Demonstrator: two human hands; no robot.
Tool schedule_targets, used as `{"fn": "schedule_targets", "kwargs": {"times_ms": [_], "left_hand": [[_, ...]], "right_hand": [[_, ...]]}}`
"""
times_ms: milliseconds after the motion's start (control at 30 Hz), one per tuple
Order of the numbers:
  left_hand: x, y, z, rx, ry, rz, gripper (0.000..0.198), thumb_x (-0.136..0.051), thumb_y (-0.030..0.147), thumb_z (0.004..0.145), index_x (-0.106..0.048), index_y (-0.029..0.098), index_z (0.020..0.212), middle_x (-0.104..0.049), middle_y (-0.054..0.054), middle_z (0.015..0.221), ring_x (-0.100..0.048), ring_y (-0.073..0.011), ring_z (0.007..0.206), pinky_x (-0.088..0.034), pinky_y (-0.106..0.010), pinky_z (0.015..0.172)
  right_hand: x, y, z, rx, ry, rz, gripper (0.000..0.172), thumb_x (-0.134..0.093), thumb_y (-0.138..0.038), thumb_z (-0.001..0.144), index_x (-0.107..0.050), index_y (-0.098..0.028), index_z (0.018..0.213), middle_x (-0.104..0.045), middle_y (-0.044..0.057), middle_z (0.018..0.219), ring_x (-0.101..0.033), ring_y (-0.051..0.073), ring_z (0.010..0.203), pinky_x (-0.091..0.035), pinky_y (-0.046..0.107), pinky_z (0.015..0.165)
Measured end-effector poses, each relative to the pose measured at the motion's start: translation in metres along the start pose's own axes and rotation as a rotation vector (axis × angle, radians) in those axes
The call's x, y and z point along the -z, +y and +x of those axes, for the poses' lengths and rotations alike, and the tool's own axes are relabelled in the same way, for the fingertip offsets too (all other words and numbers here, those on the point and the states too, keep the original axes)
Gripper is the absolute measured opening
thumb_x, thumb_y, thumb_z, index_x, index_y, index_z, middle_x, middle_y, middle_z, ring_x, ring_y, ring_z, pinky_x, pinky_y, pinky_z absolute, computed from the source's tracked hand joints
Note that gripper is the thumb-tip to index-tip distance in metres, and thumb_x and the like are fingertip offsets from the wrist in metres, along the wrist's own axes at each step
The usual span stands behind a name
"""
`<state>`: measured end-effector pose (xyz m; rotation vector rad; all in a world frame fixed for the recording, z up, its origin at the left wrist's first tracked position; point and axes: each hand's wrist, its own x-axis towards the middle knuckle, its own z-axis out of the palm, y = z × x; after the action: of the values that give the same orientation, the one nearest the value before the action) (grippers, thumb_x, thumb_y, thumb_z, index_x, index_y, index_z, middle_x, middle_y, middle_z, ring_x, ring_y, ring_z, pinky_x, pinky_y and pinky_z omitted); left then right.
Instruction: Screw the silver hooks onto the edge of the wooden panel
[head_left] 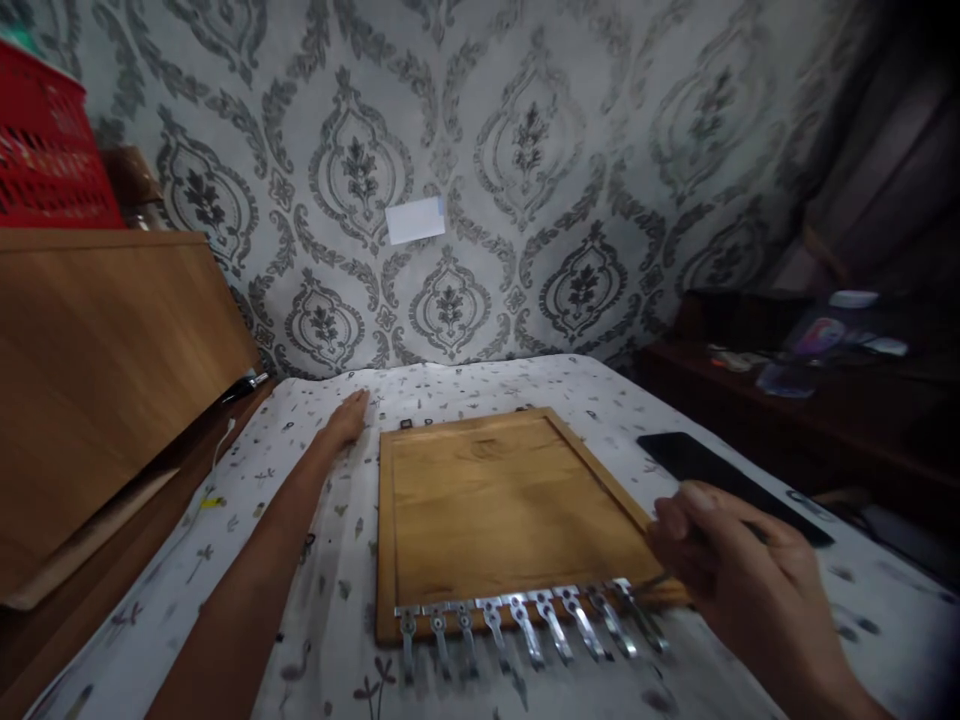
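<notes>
Far to the left of the wooden board (502,500) stands a wooden cabinet (97,370) with a red basket (45,150) on top. Just left of the board's far corner, the left hand (346,420) lies flat with fingers spread open on the white patterned cloth (315,560). The board rests on this cloth, and a row of metal hooks (525,625) is along its near edge. Behind the board is grey ornamented wallpaper (525,150). At the board's near right corner is the right hand (735,570), fingers curled; whether it grips something I cannot tell. Right of the board lies a black phone (705,465), and beyond it a dark shelf (787,400).
</notes>
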<state>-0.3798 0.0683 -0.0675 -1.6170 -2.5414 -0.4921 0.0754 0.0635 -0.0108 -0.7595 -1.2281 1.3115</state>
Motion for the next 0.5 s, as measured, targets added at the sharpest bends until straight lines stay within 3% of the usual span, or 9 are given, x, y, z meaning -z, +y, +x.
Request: {"fn": "schedule_targets", "kwargs": {"times_ms": [167,300,400,500], "left_hand": [[0.008,-0.015,0.004,0.038,-0.01,-0.048,0.037,-0.065,0.039,0.098,-0.063,0.017,0.129,-0.064,-0.011,0.13,-0.066,-0.0244,0.113,-0.059,-0.046,0.096],[0.019,-0.031,0.003,0.077,-0.012,-0.062,0.039,-0.067,0.038,0.097,-0.062,0.016,0.129,-0.064,-0.012,0.131,-0.066,-0.0243,0.112,-0.06,-0.045,0.093],[0.021,-0.038,-0.006,0.091,-0.025,-0.056,0.039,-0.066,0.038,0.098,-0.062,0.016,0.129,-0.065,-0.011,0.13,-0.067,-0.0241,0.111,-0.06,-0.045,0.093],[0.018,-0.039,-0.02,0.076,-0.026,-0.033,0.039,-0.066,0.038,0.098,-0.062,0.016,0.129,-0.064,-0.012,0.131,-0.066,-0.0248,0.113,-0.059,-0.047,0.096]], "right_hand": [[0.004,0.004,0.001,0.063,-0.05,0.048,0.057,-0.076,-0.07,0.07,-0.059,-0.023,0.041,-0.028,0.001,0.043,-0.026,0.01,0.035,-0.011,0.032,0.034],[0.006,0.001,0.0,0.025,0.0,0.043,0.054,-0.081,-0.06,0.072,-0.056,-0.023,0.04,-0.03,0.0,0.044,-0.03,0.009,0.036,-0.014,0.031,0.035],[0.004,-0.002,-0.002,0.007,0.029,0.045,0.053,-0.084,-0.056,0.066,-0.056,-0.022,0.039,-0.029,-0.001,0.043,-0.027,0.007,0.035,-0.011,0.031,0.036],[0.001,-0.004,-0.002,0.026,0.026,0.044,0.055,-0.08,-0.059,0.071,-0.056,-0.022,0.039,-0.026,-0.001,0.042,-0.026,0.008,0.034,-0.009,0.032,0.035]]}}
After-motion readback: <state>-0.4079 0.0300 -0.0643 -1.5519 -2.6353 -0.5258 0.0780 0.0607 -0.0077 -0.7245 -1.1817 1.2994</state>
